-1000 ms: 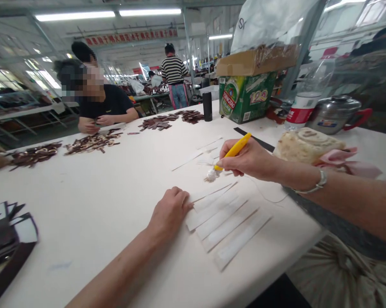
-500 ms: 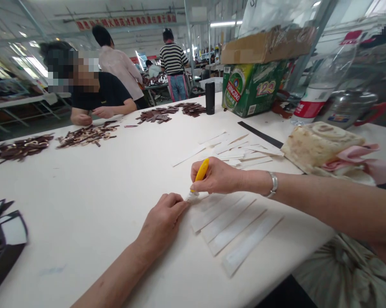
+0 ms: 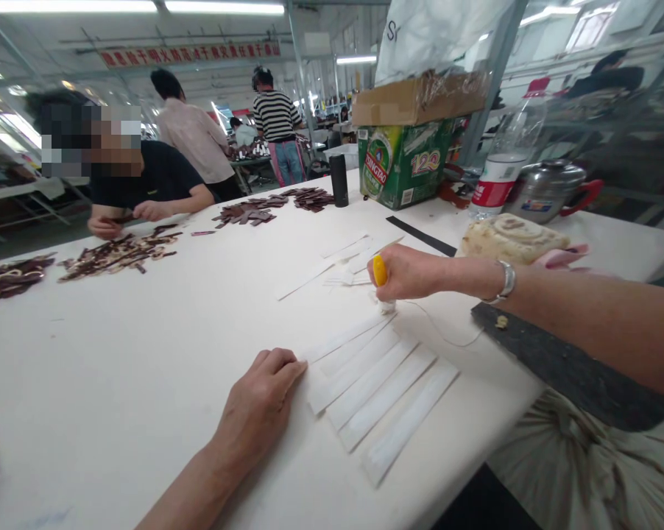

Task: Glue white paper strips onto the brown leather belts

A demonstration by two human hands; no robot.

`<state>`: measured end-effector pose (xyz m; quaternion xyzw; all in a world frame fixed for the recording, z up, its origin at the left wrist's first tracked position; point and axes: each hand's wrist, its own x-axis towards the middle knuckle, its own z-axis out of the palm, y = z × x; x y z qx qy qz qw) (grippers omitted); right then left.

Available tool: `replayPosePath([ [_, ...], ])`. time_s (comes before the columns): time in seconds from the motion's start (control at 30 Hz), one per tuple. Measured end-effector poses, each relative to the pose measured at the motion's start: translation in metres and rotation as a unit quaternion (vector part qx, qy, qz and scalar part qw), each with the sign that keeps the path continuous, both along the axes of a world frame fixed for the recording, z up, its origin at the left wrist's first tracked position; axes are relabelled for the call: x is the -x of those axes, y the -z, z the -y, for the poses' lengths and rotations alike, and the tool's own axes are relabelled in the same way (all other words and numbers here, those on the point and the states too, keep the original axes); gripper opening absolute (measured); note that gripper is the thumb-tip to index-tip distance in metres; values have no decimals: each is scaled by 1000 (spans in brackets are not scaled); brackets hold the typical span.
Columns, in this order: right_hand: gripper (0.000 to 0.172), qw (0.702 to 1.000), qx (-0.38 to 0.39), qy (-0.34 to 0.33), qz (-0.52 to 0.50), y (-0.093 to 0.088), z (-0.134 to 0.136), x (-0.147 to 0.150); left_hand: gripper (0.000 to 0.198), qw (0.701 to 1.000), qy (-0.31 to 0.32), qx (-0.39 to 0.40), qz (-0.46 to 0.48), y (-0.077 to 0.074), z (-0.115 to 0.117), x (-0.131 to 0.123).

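Note:
My right hand [image 3: 406, 272] is closed round a yellow-handled brush [image 3: 380, 270], its whitish bristles touching the far end of the strips. Several pale strips [image 3: 390, 397] lie side by side in a slanted row on the white table [image 3: 144, 368], with a whitish film on them. My left hand [image 3: 266, 390] rests on the table with its fingers bent together, the fingertips at the near left end of the farthest strip. More thin white strips [image 3: 348, 276] are scattered beyond my right hand.
Brown piles [image 3: 116, 258] line the far edge, where a person in black [image 3: 149, 173] works. A black cylinder [image 3: 338, 180], green box [image 3: 403, 165], bottle [image 3: 498, 177], metal pot [image 3: 550, 191] and cloth bundle [image 3: 511, 237] stand behind. A dark board [image 3: 564, 368] lies under my right forearm.
My right hand with the brush has moved right, away from my left fingertips, to the strips' far end. The camera view has shifted, and the dark board now shows.

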<state>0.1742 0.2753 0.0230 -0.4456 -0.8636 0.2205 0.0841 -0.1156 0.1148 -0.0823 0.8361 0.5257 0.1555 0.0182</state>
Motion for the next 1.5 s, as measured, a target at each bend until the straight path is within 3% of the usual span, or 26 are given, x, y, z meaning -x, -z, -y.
replayPosePath([
  [0.1,6,996,-51,26,-72,-20,-1,-25,29,999,-27,45,6,-15,-6,-2],
  [0.17,4,984,-93,47,-145,-36,1,-42,27,996,-62,58,6,-32,-22,-8],
  [0.23,5,960,-133,91,-229,-51,4,-55,28,995,-90,41,5,-50,-52,-20],
  [0.33,12,903,-168,154,-365,-65,10,-67,30,994,-110,22,0,-65,-121,-47],
  [0.43,12,870,-159,165,-437,-64,14,-73,30,991,-131,39,-6,-60,-198,-74],
  [0.53,12,869,-147,168,-443,-56,16,-81,35,984,-156,81,-8,-41,-258,-94],
  [0.6,13,875,-142,171,-431,-49,17,-88,36,979,-169,111,1,-30,-282,-102],
  [0.7,14,883,-147,174,-410,-43,17,-96,31,975,-179,128,42,-25,-296,-108],
  [0.87,13,867,-151,184,-439,-42,17,-94,28,961,-198,113,159,-53,-276,-95],
  [0.97,12,858,-134,172,-465,-42,20,-87,32,948,-190,113,230,-72,-235,-72],
  [1.03,11,864,-116,155,-464,-41,23,-81,35,940,-168,137,262,-75,-197,-55],
  [1.13,11,884,-78,130,-442,-37,29,-66,36,932,-135,193,276,-65,-141,-31],
  [1.23,9,904,-16,97,-415,-29,33,-45,33,931,-122,227,258,-45,-102,-15],
  [1.37,10,919,78,62,-382,-13,33,-13,26,945,-111,217,219,-23,-84,-6],
  [1.5,8,933,107,35,-341,5,29,18,21,963,-97,172,186,-15,-77,-4],
])
